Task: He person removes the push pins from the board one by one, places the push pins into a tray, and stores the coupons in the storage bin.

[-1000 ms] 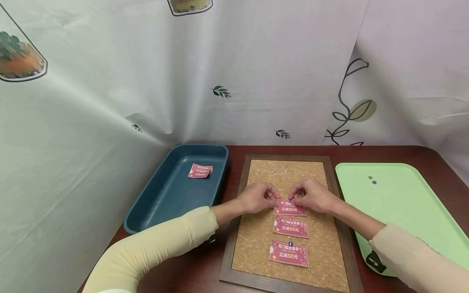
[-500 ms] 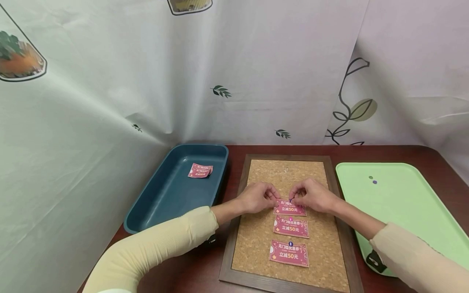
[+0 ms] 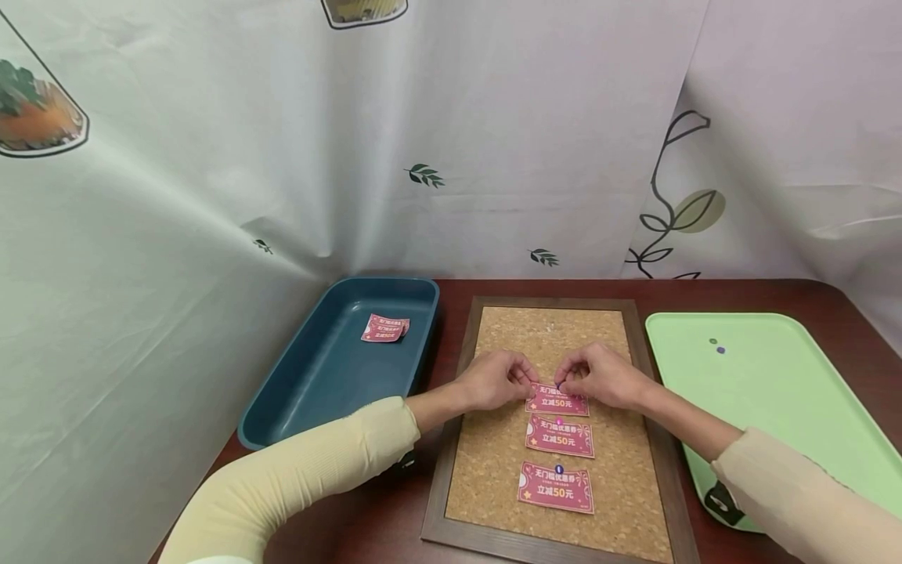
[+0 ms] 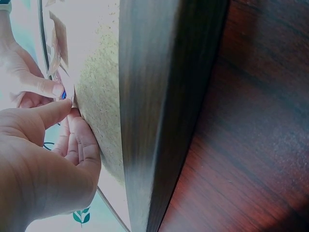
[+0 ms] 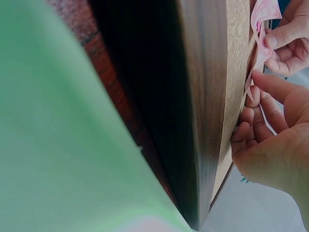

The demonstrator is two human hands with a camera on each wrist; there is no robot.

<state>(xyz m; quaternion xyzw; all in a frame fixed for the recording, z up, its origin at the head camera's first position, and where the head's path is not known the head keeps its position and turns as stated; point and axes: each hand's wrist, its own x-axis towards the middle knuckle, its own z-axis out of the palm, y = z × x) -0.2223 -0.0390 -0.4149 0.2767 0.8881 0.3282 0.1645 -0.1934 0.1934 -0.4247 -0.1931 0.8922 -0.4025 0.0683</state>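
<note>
A wood-framed corkboard lies on the table with three pink coupons in a column. My left hand pinches the left edge of the uppermost coupon between thumb and fingertips. At that coupon's top edge, my right hand pinches a blue push pin, mostly hidden behind the fingers in the head view. The coupon's edge bends up from the cork in the right wrist view. Below, the middle coupon bears a pink pin and the lowest coupon a blue one.
At left stands a deep blue tray with a small stack of coupons. On the right, a light green tray holds a green pin and a purple pin. A patterned cloth hangs behind the table.
</note>
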